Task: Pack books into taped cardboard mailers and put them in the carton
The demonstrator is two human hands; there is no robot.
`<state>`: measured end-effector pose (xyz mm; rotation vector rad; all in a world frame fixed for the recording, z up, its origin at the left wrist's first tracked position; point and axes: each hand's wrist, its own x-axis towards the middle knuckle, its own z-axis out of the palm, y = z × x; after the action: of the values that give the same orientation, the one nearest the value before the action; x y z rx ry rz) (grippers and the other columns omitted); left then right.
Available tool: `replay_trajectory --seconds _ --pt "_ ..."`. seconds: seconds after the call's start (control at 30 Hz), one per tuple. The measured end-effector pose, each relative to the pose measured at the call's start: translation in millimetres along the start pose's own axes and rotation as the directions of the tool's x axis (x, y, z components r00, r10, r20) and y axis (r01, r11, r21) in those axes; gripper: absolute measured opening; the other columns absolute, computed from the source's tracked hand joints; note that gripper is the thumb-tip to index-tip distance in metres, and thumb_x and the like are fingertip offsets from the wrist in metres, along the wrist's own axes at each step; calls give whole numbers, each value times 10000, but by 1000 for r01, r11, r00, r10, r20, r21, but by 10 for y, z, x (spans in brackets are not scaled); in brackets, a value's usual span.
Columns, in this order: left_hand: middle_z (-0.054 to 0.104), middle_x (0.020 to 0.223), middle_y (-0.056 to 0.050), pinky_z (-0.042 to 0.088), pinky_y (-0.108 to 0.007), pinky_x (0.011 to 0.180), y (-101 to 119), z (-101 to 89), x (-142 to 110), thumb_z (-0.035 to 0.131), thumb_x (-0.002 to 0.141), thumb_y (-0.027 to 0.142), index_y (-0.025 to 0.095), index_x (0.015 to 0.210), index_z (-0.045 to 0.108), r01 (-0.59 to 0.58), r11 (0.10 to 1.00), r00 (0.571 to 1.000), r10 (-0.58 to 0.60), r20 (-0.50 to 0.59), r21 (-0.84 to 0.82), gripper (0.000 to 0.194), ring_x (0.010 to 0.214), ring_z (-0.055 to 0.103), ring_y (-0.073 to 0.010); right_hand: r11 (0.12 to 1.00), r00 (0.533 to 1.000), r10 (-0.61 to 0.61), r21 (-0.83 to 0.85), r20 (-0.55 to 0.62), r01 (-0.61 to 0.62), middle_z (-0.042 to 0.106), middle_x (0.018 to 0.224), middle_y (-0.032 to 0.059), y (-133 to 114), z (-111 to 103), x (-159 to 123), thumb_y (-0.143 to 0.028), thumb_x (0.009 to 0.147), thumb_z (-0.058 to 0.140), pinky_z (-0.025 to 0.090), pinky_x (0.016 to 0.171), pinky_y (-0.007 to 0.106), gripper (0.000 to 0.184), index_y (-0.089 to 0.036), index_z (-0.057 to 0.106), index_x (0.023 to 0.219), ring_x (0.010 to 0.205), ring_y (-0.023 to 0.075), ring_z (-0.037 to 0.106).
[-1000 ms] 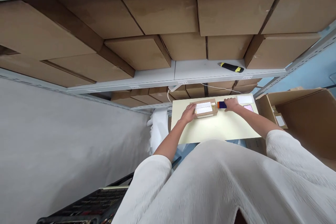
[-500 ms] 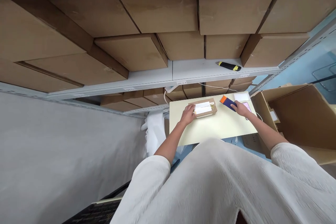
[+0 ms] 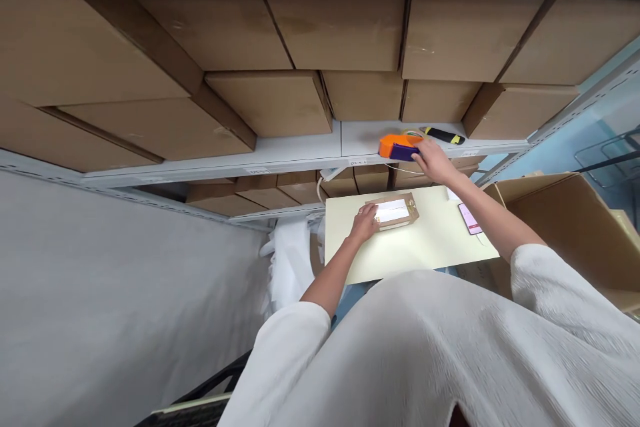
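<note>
My right hand (image 3: pixel 433 160) grips an orange and dark purple tape dispenser (image 3: pixel 399 147) at the front of the grey shelf (image 3: pixel 360 137). Part of a tape roll shows behind it. Just beyond my fingers lies a black and yellow utility knife (image 3: pixel 444 135). Down on the cream tabletop (image 3: pixel 425 247), my left hand (image 3: pixel 365 221) holds the left end of a small cardboard box (image 3: pixel 411 207). A white label covers much of the box's top, and shiny tape shows at its right end.
Large cardboard boxes (image 3: pixel 340 23) fill the shelf above. A phone (image 3: pixel 470 219) with a lit screen lies at the table's right, beside a large open carton (image 3: pixel 565 227). White wrapping material (image 3: pixel 290 267) hangs left of the table.
My right hand has risen from the tabletop to the shelf with the tape dispenser, uncovering the phone. My left hand stays on the small box. The view has shifted slightly.
</note>
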<state>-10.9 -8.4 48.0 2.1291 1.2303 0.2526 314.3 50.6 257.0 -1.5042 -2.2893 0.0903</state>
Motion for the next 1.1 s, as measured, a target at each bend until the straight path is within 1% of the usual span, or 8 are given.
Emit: replay_trajectory --seconds 0.17,0.27,0.4,0.63,0.8,0.93,1.03,1.1 --pt "479 1762 -117 430 -561 1310 0 46 -11 661 964 211 256 1639 530 6 1000 1000 -6 -12 -30 688 1656 377 -358 994 1000 -20 -109 9 21 589 1528 234 62 201 552 -616 1128 395 420 1197 644 655 -177 523 1597 1347 449 524" --pt "469 1772 -110 423 -563 1317 -8 53 -19 662 971 220 271 1647 529 -3 999 1000 2 -17 -37 691 1668 366 -356 989 1000 -10 -150 18 13 569 1537 231 92 300 657 -621 1119 420 428 1197 641 664 -185 524 1610 1358 446 515" --pt "452 1786 -120 402 -583 1323 -23 38 -37 654 976 229 263 1661 509 -20 999 1000 20 10 -24 701 1675 355 -365 991 999 38 -128 -38 -42 574 1523 230 83 315 635 -558 1114 442 428 1189 654 620 -192 526 1607 1370 453 507" --pt "417 1803 -139 380 -586 1320 -58 43 -83 626 1016 251 249 1620 538 -46 999 998 46 34 -4 611 1689 319 -373 974 982 110 -178 -152 -137 535 1561 232 -39 244 268 -498 1102 481 414 1173 657 554 -193 532 1562 1387 463 492" --pt "428 1795 -140 330 -609 1334 -50 42 -113 613 1024 255 261 1617 530 -62 998 997 62 39 -1 600 1687 316 -381 972 989 139 -187 -44 -145 662 1353 190 -111 304 66 -395 1098 507 487 1092 537 404 -219 646 1435 1233 392 584" --pt "452 1771 -154 250 -636 1356 27 42 -113 584 1006 188 260 1625 518 -79 997 997 78 21 22 627 1686 320 -373 959 976 217 -187 8 -212 709 1273 179 -113 325 -108 -309 1068 524 513 1066 477 386 -196 699 1393 1186 365 620" --pt "440 1776 -160 247 -646 1355 140 68 -78 557 1005 173 253 1632 518 -90 996 996 90 4 7 633 1687 315 -381 927 938 340 -193 62 -323 723 1284 175 -36 276 -403 -298 1080 494 529 1036 434 386 -180 721 1369 1165 350 643" --pt "439 1779 -151 240 -653 1359 246 99 -35 556 1008 182 261 1641 515 -98 995 995 98 2 -8 640 1682 319 -389 880 883 461 -175 89 -441 739 1268 176 56 206 -670 -300 1097 457 537 1016 408 390 -165 738 1332 1147 338 662"
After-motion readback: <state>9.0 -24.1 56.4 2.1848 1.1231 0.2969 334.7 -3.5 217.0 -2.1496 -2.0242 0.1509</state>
